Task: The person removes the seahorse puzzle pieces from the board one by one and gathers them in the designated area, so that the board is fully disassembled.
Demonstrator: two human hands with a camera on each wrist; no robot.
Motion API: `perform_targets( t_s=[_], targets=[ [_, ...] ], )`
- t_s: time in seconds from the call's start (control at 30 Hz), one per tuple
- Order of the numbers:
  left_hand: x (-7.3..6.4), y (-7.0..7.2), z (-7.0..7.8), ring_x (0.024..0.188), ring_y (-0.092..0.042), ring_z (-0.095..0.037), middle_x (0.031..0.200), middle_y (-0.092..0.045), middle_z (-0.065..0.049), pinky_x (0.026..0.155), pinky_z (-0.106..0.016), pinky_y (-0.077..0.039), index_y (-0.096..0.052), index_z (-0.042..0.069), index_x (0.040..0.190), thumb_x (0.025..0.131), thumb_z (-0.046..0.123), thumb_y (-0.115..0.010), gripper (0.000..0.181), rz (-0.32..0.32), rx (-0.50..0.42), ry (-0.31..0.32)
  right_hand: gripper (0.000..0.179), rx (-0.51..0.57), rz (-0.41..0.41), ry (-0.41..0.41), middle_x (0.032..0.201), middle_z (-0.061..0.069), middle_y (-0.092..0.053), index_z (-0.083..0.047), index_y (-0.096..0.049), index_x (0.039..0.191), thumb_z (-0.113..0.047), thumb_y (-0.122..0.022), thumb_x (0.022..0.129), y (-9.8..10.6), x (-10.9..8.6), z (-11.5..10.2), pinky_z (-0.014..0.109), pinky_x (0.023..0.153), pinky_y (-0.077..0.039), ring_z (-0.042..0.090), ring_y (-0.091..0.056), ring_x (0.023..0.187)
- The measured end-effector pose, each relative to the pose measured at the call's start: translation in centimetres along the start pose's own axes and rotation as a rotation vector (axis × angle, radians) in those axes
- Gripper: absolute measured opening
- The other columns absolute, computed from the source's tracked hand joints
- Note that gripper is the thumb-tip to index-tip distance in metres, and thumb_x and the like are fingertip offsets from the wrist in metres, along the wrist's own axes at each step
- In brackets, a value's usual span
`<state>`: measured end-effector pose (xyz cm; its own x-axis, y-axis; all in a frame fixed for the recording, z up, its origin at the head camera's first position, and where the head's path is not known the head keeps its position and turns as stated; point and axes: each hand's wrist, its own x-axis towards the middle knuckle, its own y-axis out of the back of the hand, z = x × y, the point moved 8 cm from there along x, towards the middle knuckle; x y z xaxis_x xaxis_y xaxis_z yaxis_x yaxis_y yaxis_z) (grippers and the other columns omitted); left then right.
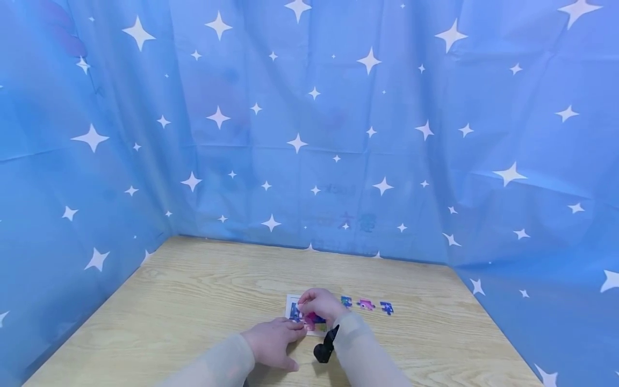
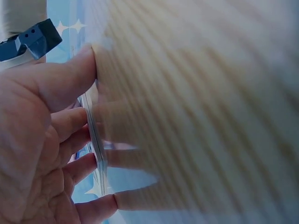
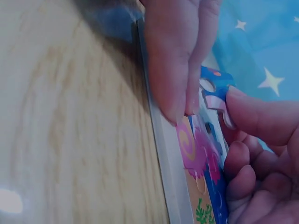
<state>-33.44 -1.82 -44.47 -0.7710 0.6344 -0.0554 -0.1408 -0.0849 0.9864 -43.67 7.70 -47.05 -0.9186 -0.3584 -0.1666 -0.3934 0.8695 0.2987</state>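
A small jigsaw puzzle with a pale frame lies on the wooden table, partly hidden beneath both hands. Pink, blue and sandy pieces with a green plant show in it. My right hand is above the puzzle, and its thumb and fingers pinch a blue puzzle piece with a pinkish-white edge. That piece is tilted up over the puzzle's far side in the right wrist view. My left hand rests at the near left, fingers extended onto the frame's edge and thumb spread on the table.
To the right of the puzzle lie three loose pieces: a blue-green one, a pink one and a blue one. A black wrist device sits at my right wrist. Blue star-patterned curtains border the wooden table.
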Motion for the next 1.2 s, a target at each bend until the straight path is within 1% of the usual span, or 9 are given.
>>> perform_targets(
  t_s=[0.07,0.2,0.3,0.53,0.63,0.77,1.0,1.1,1.2],
  targets=[
    [0.1,0.0,0.1,0.133,-0.042,-0.021,0.144,-0.047,0.005,0.105,-0.033,-0.039,-0.052,0.019,0.14,0.079,0.052,-0.07,0.071,-0.002,-0.001,0.0,0.009,-0.015,0.006,0.01,0.076,0.004,-0.059,-0.002,-0.063,0.094,-0.003,-0.068,0.086,0.3,0.0,0.0,0.027,0.057,-0.047,0.016,-0.054,0.063],
    [0.3,-0.1,0.0,0.133,-0.041,-0.02,0.144,-0.047,0.007,0.105,-0.033,-0.039,-0.052,0.021,0.14,0.079,0.053,-0.069,0.071,-0.015,-0.01,0.009,0.01,-0.041,0.038,-0.008,0.083,0.005,-0.06,-0.005,-0.064,0.093,-0.007,-0.07,0.085,1.0,-0.1,0.1,0.032,0.07,-0.043,0.02,-0.054,0.077],
    [0.5,-0.3,0.0,0.133,-0.041,-0.02,0.144,-0.047,0.007,0.105,-0.033,-0.039,-0.051,0.021,0.141,0.079,0.054,-0.069,0.072,-0.019,-0.016,0.013,0.012,-0.039,0.05,-0.018,0.083,0.004,-0.06,-0.006,-0.065,0.093,-0.009,-0.072,0.085,1.4,-0.3,0.0,0.033,0.07,-0.039,0.021,-0.052,0.078],
    [0.5,-0.4,0.0,0.133,-0.041,-0.02,0.144,-0.047,0.007,0.105,-0.035,-0.04,-0.051,0.022,0.141,0.079,0.054,-0.069,0.072,-0.022,-0.03,0.019,0.017,-0.034,0.05,0.038,0.088,0.003,-0.06,-0.002,-0.064,0.096,-0.012,-0.072,0.084,2.8,-0.6,-0.1,0.03,0.07,-0.041,0.017,-0.052,0.078],
    [0.4,-0.4,0.0,0.133,-0.041,-0.02,0.144,-0.047,0.007,0.105,-0.035,-0.039,-0.051,0.022,0.141,0.079,0.054,-0.069,0.072,-0.024,-0.035,0.021,0.018,-0.048,0.073,0.04,0.09,0.003,-0.061,-0.003,-0.064,0.096,-0.013,-0.073,0.084,4.1,-0.9,0.1,0.031,0.071,-0.042,0.018,-0.052,0.081],
    [0.4,-0.4,0.1,0.133,-0.041,-0.02,0.144,-0.047,0.008,0.105,-0.035,-0.039,-0.051,0.022,0.141,0.079,0.054,-0.069,0.072,-0.026,-0.032,0.024,0.017,-0.046,0.101,0.013,0.09,0.004,-0.062,-0.004,-0.063,0.092,-0.014,-0.074,0.084,6.2,-1.7,0.5,0.033,0.072,-0.043,0.019,-0.052,0.08],
    [0.1,-0.3,0.0,0.134,-0.04,-0.021,0.145,-0.046,0.008,0.106,-0.037,-0.038,-0.051,0.023,0.141,0.079,0.054,-0.069,0.072,-0.027,-0.047,0.041,0.016,-0.088,0.175,-0.034,0.088,0.006,-0.06,-0.005,-0.063,0.089,-0.014,-0.075,0.083,9.8,-3.2,1.7,0.034,0.071,-0.042,0.021,-0.051,0.08],
    [0.0,-0.2,0.0,0.134,-0.04,-0.021,0.145,-0.046,0.008,0.106,-0.037,-0.038,-0.051,0.023,0.141,0.08,0.053,-0.069,0.071,-0.026,-0.049,0.045,0.015,-0.107,0.199,-0.057,0.089,0.007,-0.059,-0.004,-0.063,0.087,-0.012,-0.075,0.083,10.9,-3.8,2.3,0.035,0.075,-0.042,0.021,-0.052,0.081],
    [-0.1,-0.1,0.0,0.134,-0.04,-0.021,0.145,-0.046,0.008,0.106,-0.037,-0.038,-0.051,0.023,0.141,0.08,0.053,-0.07,0.07,-0.023,-0.049,0.045,0.014,-0.151,0.231,-0.064,0.087,0.006,-0.059,-0.004,-0.064,0.085,-0.009,-0.075,0.081,11.8,-4.4,2.7,0.034,0.074,-0.041,0.021,-0.05,0.08]
  ],
)
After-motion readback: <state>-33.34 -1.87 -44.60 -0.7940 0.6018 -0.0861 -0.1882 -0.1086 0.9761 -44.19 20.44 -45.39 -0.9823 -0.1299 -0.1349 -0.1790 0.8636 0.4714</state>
